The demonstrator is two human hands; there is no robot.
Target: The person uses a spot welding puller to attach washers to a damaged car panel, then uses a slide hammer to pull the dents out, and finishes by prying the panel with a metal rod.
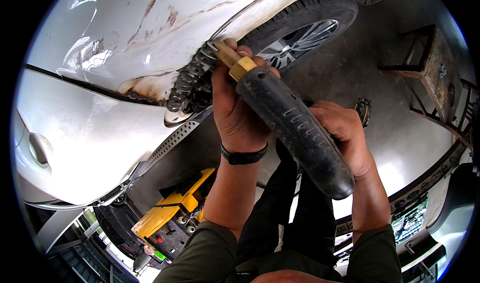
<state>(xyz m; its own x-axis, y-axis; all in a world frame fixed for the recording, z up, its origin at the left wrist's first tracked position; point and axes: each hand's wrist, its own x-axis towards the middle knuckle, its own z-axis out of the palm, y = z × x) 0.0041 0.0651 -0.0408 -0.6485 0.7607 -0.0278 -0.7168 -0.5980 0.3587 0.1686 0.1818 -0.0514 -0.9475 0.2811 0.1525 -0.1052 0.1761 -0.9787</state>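
A thick black cylindrical tool handle (295, 130), with a brass hex nut (242, 68) and a narrow brass-coloured tip (226, 54), slants across the middle of the view. My left hand (235, 110) is closed round its front end, fingers behind the tip and nut. Farther back, my right hand (340, 125) grips the handle from the right side, its fingertips partly hidden. The tip points at the dented white car panel (155, 38), beside a row of dark, coil-like rings (192, 75) at the wheel-arch edge. I cannot tell whether the tip touches anything there.
A tyre with a silver alloy wheel (300, 38) is just beyond my hands. Scorched, scraped paint (147, 86) marks the panel. A perforated metal strip (167, 148) runs below the car. Yellow equipment (175, 203) stands lower left, and a worn stool (437, 78) stands right.
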